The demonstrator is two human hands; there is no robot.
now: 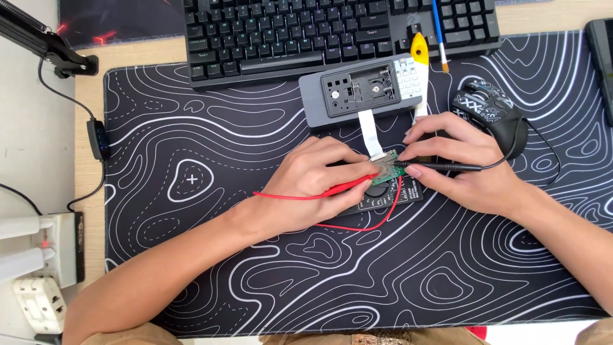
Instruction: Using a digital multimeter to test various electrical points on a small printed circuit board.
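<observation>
My left hand grips a red test probe like a pen, tip on a small green circuit board. My right hand holds a black test probe, whose tip touches the same board. A white ribbon cable links the board to an opened grey device lying further back. Under my hands lies a black multimeter, partly hidden, with a red lead looping in front of it.
A black desk mat with white contour lines covers the desk. A black keyboard sits behind the device, a patterned mouse at right, a yellow-handled tool and a thin brush nearby. A white power strip lies at far left.
</observation>
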